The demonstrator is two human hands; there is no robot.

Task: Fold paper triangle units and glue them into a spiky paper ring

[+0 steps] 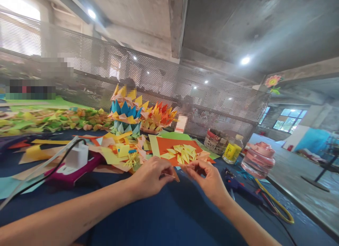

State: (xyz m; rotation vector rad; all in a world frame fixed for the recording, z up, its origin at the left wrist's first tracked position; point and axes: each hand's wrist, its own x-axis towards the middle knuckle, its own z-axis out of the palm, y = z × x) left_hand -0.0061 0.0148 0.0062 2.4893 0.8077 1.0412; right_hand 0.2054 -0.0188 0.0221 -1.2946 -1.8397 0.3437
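Over the dark blue tabletop, my left hand (pixel 155 177) is closed, thumb and fingers pinching a small orange-brown piece of paper (pixel 176 175). Close by on the right, my right hand (pixel 208 177) also pinches, its fingertips near the same paper; what lies between them is mostly hidden. Just beyond both hands, a pile of folded pale-yellow paper pieces (pixel 184 153) rests on an orange sheet (pixel 161 146). Peach folded pieces (pixel 203 156) lie beside that pile.
Layered paper lotuses (pixel 125 113) stand behind paper scraps. At left is a magenta power strip (pixel 62 173) with a white plug (pixel 76 156). To the right are a glue gun (pixel 238 186), a yellow-handled tool (pixel 287 216), a yellow-labelled bottle (pixel 233 150), a pink jug (pixel 259 159) and a basket (pixel 215 141).
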